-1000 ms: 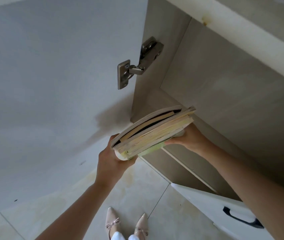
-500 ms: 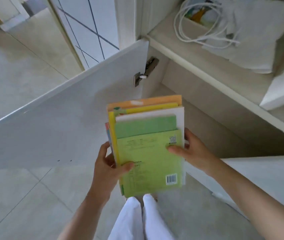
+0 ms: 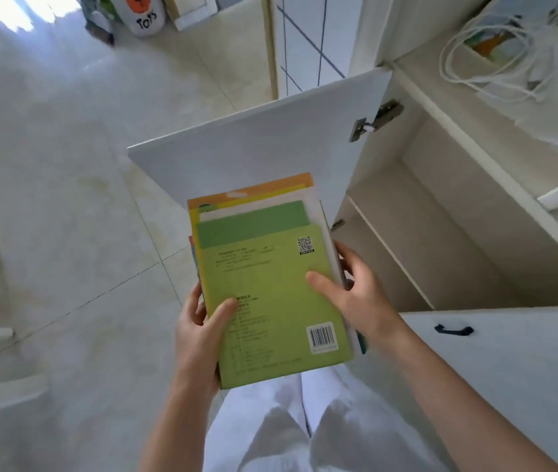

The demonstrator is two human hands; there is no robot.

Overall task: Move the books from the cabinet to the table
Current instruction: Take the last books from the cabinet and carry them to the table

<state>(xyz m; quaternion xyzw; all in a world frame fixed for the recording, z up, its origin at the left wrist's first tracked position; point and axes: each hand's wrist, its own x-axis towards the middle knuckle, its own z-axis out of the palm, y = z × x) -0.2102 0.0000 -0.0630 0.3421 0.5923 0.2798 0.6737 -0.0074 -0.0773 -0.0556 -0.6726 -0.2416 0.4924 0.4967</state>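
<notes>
A stack of several thin books [image 3: 267,277] with a light green back cover on top, showing a barcode and a QR code, is held flat in front of me. My left hand [image 3: 199,332] grips its left edge, thumb on the cover. My right hand [image 3: 355,294] grips the right edge, thumb on top and fingers underneath. The stack is outside the open cabinet [image 3: 447,212], in front of its swung-out white door [image 3: 253,148]. The cabinet's lower compartment looks bare inside. No table is in view.
A drawer front with a dark handle [image 3: 454,330] juts out at the right. The shelf above holds a coiled white cable [image 3: 488,63] and a pale bag. A "TOYS" bin [image 3: 144,15] stands far off on the tiled floor, which stretches to the left.
A second ago the stack was held edge-on just outside the cabinet opening. It has since come out flat in front of me, and my view has risen and turned left toward the floor.
</notes>
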